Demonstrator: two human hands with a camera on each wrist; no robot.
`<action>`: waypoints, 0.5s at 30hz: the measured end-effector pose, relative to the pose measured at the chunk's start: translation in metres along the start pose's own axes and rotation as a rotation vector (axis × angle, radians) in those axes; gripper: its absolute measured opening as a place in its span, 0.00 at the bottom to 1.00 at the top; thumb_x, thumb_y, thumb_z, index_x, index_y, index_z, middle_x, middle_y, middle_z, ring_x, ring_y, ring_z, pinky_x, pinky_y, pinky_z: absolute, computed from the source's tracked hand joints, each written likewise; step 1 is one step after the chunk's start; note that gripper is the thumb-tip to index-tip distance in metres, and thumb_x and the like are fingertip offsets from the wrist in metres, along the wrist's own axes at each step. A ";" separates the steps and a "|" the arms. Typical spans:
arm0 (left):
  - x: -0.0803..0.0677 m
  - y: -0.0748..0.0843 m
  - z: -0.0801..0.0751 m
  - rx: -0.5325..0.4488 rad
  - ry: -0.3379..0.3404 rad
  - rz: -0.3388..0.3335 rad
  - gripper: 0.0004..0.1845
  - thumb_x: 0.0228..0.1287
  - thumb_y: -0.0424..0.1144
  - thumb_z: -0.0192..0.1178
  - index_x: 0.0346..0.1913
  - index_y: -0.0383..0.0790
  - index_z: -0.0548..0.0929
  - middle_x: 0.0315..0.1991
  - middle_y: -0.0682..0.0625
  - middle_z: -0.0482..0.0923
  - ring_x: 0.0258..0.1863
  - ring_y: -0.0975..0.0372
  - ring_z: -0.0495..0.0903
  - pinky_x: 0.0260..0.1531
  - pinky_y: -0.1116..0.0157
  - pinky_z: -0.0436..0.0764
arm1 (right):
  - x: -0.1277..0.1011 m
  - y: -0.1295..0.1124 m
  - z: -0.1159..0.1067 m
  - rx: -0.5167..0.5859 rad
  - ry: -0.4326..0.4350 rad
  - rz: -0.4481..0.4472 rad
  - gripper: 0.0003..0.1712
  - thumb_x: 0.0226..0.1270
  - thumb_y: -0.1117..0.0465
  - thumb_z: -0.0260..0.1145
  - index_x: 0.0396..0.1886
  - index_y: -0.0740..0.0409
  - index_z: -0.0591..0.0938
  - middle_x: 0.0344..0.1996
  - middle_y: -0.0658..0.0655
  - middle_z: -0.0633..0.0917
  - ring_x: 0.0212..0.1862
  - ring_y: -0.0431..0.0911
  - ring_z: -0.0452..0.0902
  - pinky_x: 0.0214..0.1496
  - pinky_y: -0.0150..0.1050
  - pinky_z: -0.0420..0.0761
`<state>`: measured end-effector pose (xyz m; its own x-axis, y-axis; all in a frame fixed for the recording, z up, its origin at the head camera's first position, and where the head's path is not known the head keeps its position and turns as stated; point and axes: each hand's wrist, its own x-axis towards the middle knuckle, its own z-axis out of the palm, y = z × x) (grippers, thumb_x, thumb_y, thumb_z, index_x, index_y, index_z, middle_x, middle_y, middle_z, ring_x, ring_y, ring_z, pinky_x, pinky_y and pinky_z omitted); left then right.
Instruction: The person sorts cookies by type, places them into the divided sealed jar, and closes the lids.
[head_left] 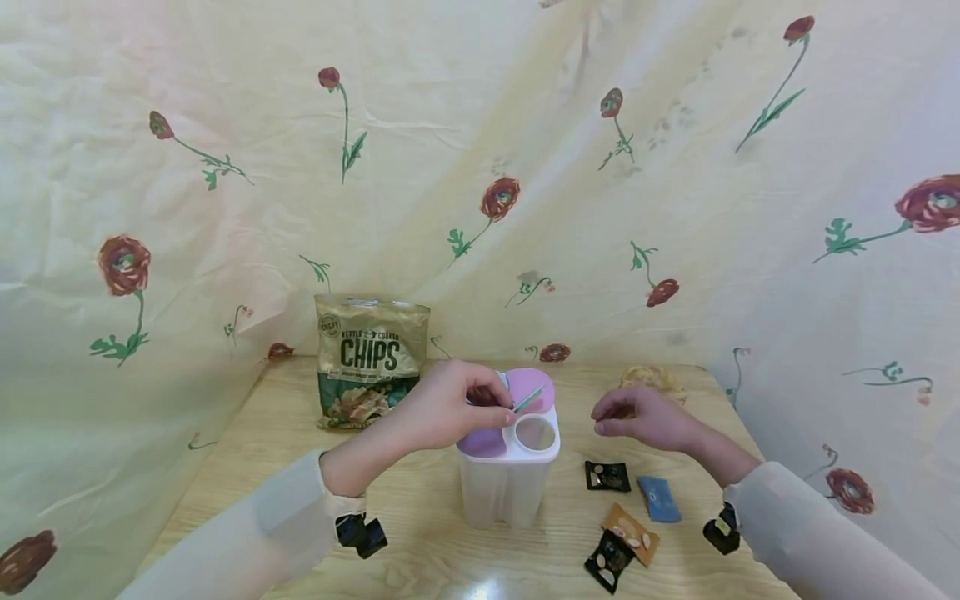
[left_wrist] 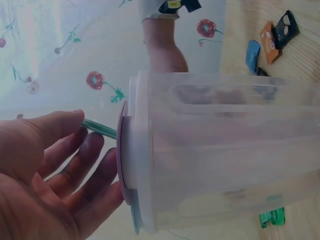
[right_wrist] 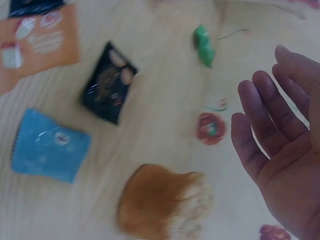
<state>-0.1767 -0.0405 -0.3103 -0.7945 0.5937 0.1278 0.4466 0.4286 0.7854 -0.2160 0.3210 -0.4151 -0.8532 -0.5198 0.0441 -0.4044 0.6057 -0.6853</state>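
A translucent container (head_left: pixel 502 492) with a white top stands on the table. Purple (head_left: pixel 482 443) and pink (head_left: pixel 531 385) lids cover parts of its top, and its front right round opening (head_left: pixel 536 434) is uncovered. Over the top, my left hand (head_left: pixel 457 404) pinches a thin green lid (left_wrist: pixel 100 128), seen edge-on, between thumb and fingers. In the left wrist view the lid's far end comes right up to the purple lid's rim. My right hand (head_left: pixel 645 417) hovers to the container's right, holding nothing, its fingers loosely bent and apart in the right wrist view (right_wrist: pixel 285 125).
A bag of chips (head_left: pixel 371 354) stands at the back left. Right of the container lie black packets (head_left: pixel 607 476), a blue packet (head_left: pixel 659 498) and an orange packet (head_left: pixel 632 533). A piece of bread (right_wrist: pixel 150 200) and a green wrapped candy (right_wrist: pixel 204 45) are farther back.
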 end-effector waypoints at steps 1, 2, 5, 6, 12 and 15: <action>0.000 0.000 0.000 -0.001 0.001 0.000 0.02 0.63 0.40 0.73 0.35 0.49 0.89 0.31 0.60 0.86 0.34 0.67 0.82 0.39 0.68 0.81 | -0.001 0.004 0.002 -0.004 -0.010 0.016 0.06 0.70 0.57 0.71 0.44 0.52 0.88 0.38 0.50 0.88 0.40 0.40 0.83 0.41 0.35 0.82; 0.000 0.000 0.000 -0.001 0.001 0.000 0.02 0.63 0.40 0.73 0.35 0.49 0.89 0.31 0.60 0.86 0.34 0.67 0.82 0.39 0.68 0.81 | -0.001 0.008 0.004 -0.014 -0.015 0.024 0.07 0.70 0.57 0.72 0.44 0.52 0.88 0.39 0.50 0.88 0.40 0.40 0.83 0.42 0.36 0.82; 0.000 0.000 0.000 -0.005 0.001 0.003 0.02 0.63 0.40 0.73 0.35 0.48 0.89 0.30 0.60 0.86 0.34 0.67 0.82 0.39 0.68 0.81 | -0.002 0.019 0.010 -0.031 -0.027 0.037 0.09 0.68 0.56 0.73 0.44 0.52 0.88 0.39 0.50 0.89 0.41 0.40 0.84 0.44 0.37 0.83; 0.000 0.000 0.000 -0.007 0.000 0.004 0.02 0.63 0.40 0.73 0.35 0.48 0.89 0.30 0.60 0.86 0.33 0.67 0.82 0.39 0.68 0.81 | -0.002 0.023 0.013 -0.026 -0.035 0.038 0.09 0.68 0.56 0.73 0.44 0.53 0.88 0.39 0.51 0.89 0.41 0.41 0.84 0.44 0.37 0.83; -0.001 0.000 0.000 -0.003 0.008 0.002 0.02 0.63 0.40 0.73 0.34 0.49 0.89 0.30 0.60 0.86 0.33 0.67 0.82 0.39 0.68 0.81 | -0.003 0.043 0.030 -0.004 -0.074 0.067 0.12 0.68 0.57 0.73 0.45 0.60 0.87 0.38 0.52 0.89 0.40 0.41 0.84 0.42 0.36 0.83; -0.002 0.000 0.000 0.002 0.013 -0.007 0.02 0.63 0.41 0.73 0.34 0.49 0.89 0.30 0.60 0.86 0.32 0.67 0.82 0.38 0.68 0.81 | -0.005 0.050 0.038 0.004 -0.084 0.091 0.12 0.67 0.59 0.73 0.45 0.62 0.87 0.36 0.51 0.88 0.39 0.42 0.83 0.40 0.35 0.82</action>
<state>-0.1749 -0.0411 -0.3104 -0.8026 0.5821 0.1305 0.4423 0.4339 0.7849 -0.2196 0.3305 -0.4775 -0.8555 -0.5116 -0.0796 -0.3249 0.6501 -0.6869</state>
